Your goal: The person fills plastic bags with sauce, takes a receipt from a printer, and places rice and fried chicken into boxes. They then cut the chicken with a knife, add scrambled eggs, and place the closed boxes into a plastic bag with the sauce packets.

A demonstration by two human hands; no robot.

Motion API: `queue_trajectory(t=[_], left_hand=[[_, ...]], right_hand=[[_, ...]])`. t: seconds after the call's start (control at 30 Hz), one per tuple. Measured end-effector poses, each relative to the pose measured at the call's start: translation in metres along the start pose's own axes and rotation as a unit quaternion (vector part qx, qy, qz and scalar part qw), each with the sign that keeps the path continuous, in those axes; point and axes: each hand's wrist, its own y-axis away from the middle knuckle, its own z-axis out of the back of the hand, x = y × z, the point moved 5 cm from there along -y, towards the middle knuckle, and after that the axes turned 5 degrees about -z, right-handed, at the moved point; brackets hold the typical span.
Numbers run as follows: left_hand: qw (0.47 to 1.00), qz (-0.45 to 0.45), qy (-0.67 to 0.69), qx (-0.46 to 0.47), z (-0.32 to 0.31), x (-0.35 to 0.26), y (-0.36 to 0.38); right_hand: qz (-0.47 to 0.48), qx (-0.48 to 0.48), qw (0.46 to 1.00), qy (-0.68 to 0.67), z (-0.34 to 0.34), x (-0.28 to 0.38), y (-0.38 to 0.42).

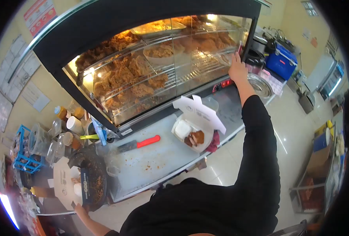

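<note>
My right hand (237,67) reaches far forward, its fingers curled on the right edge of the sliding glass door (206,55) of a lit display warmer full of fried chicken (131,78). My left hand (80,210) is low at the left, under the near edge of a dark round tray of crumbs (95,179) beside a white carton (63,181). Its fingers are mostly hidden. An open white takeaway box (196,114) sits on the steel counter (154,161), holding a fried piece (197,137) and a small white tub (182,128).
A red-handled cleaver (139,143) lies on the counter before the warmer. Jars and tubs (70,126) and a blue rack (25,157) crowd the left end. A steel bowl (259,84) and a blue cooler (282,61) stand far right. The tiled floor (296,133) lies to the right.
</note>
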Motion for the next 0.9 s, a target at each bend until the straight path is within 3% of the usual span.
queue_trajectory(t=[0.13,0.23,0.47,0.57,0.63,0.67,0.7,0.73,0.8,0.83,0.87,0.9], left_hand=[[0.999,-0.002,0.034,-0.028,0.010,-0.043,0.068],[0.992,-0.022,0.104,-0.067,0.028,-0.054,0.093],[0.992,-0.009,0.122,0.002,0.037,-0.054,0.149],[0.990,0.002,0.140,-0.024,0.023,-0.052,0.184],[0.988,-0.012,0.152,-0.019,0.016,-0.048,0.211],[0.988,-0.034,0.153,-0.001,0.012,-0.046,0.226],[0.989,-0.025,0.142,-0.023,0.011,-0.041,0.240],[0.990,-0.020,0.131,-0.039,0.008,-0.038,0.248],[0.995,-0.001,0.098,-0.034,0.003,-0.027,0.256],[0.998,-0.049,0.028,0.012,0.000,-0.028,0.266],[0.998,-0.026,0.058,0.004,0.001,-0.024,0.270],[0.996,-0.002,0.091,-0.007,-0.003,-0.024,0.275]], right_hand=[[0.103,0.009,0.972,0.210,-0.052,-0.029,-0.045],[0.123,-0.038,0.957,0.260,-0.068,-0.054,-0.054],[0.062,-0.021,0.982,0.179,-0.071,-0.081,-0.067],[0.024,0.068,0.996,-0.060,-0.061,-0.069,-0.050],[0.037,0.081,0.946,-0.313,0.018,-0.041,0.009],[0.045,0.034,0.896,-0.441,0.046,-0.032,0.050],[0.109,0.027,0.872,-0.476,0.076,-0.026,0.100],[0.291,-0.090,0.822,-0.481,0.071,-0.024,0.163],[0.432,0.146,0.737,-0.499,0.080,-0.008,0.272],[0.310,0.163,0.767,-0.538,0.076,-0.006,0.315],[0.171,0.358,0.780,-0.484,0.060,-0.004,0.344],[0.054,0.399,0.777,-0.484,0.047,0.000,0.351]])
